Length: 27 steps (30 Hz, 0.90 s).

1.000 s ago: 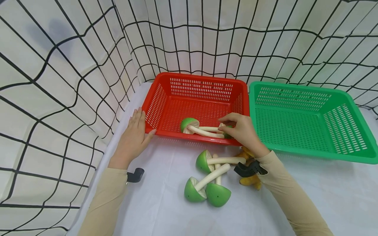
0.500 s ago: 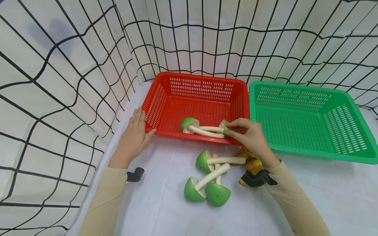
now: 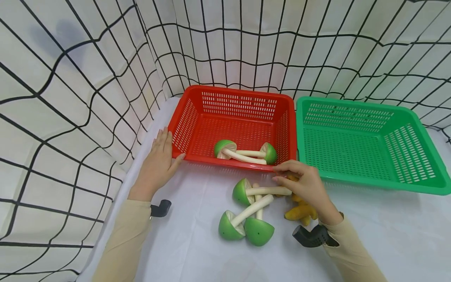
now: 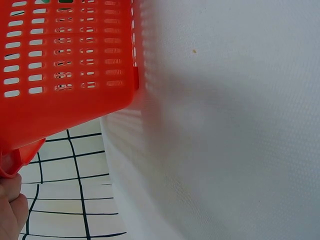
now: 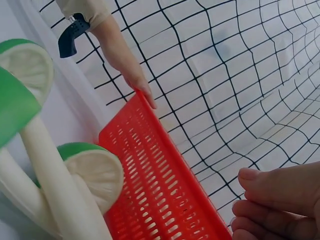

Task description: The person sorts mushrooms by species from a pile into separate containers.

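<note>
The left hand (image 3: 155,167) lay flat, fingers straight, against the left rim of a red basket (image 3: 243,124). The right hand (image 3: 309,185), holding nothing, had its thumb and fingers narrowly apart at the near right rim. Inside, along the near wall, lay one green-capped mushroom (image 3: 243,157), stem pointing right, and another mushroom (image 3: 269,153), stem pointing left. Both long axes ran roughly sideways.

Room above red bskt (image 3: 232,126), but front rim (image 3: 225,162) btwn R fingers (image 3: 291,166) & inside mushrms (image 3: 270,153).
</note>
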Motion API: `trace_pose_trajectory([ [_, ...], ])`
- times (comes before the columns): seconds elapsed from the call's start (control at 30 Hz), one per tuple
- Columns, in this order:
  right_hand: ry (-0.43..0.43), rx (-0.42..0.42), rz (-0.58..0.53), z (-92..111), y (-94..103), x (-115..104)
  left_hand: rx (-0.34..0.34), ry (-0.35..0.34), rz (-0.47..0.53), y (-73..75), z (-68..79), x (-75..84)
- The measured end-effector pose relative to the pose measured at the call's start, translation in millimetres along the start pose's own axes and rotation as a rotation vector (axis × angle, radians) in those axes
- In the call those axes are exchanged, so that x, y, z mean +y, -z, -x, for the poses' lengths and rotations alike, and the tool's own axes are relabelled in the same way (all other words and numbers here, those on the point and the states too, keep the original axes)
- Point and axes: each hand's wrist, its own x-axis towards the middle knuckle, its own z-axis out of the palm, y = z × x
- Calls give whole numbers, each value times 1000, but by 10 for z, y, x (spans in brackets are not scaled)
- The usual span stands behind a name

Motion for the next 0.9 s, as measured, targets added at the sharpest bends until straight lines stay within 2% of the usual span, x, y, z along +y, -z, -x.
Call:
trace_pose_trajectory([
  [0.2, 31, -10, 30, 182, -57, 17, 2, 2, 1, 3, 1, 7],
  [0.63, 53, -141, -56, 633, -218, 42, -3, 7, 6, 9, 2, 13],
  [0.9, 122, -190, -125, 792, -321, 52, 14, 0, 11, 15, 4, 17],
])
